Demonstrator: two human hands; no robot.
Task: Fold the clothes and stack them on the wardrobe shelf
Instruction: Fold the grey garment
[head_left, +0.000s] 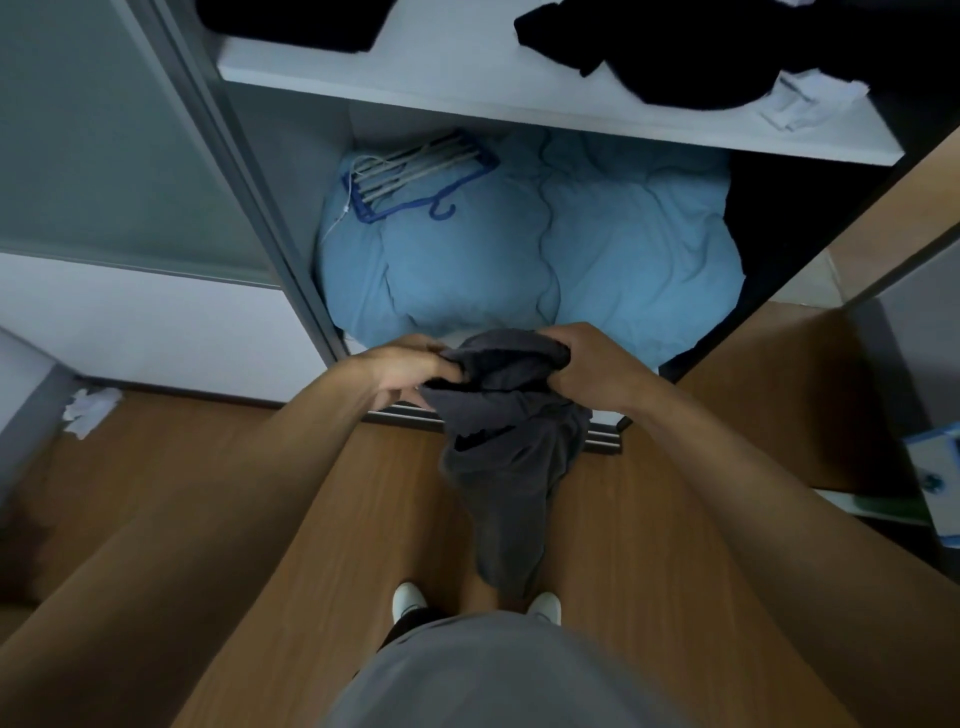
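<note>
Grey garment (506, 447) | hangs lengthwise toward floor (bunched) | left hand (410, 371), right hand (587, 364) grip top

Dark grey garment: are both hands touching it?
Touching. The head view shows the left hand and right hand each gripping the dark grey garment's bunched top edge.

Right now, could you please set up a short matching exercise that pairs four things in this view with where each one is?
Things:
1. dark grey garment
2. blue hanger
3. black clothes
4. crumpled white paper

Places:
A. on the white wardrobe shelf
B. on the wooden floor by the wall
C. held by the left hand and right hand
D. on the light blue duvet

Pairs: 1-C, 2-D, 3-A, 4-B
</note>
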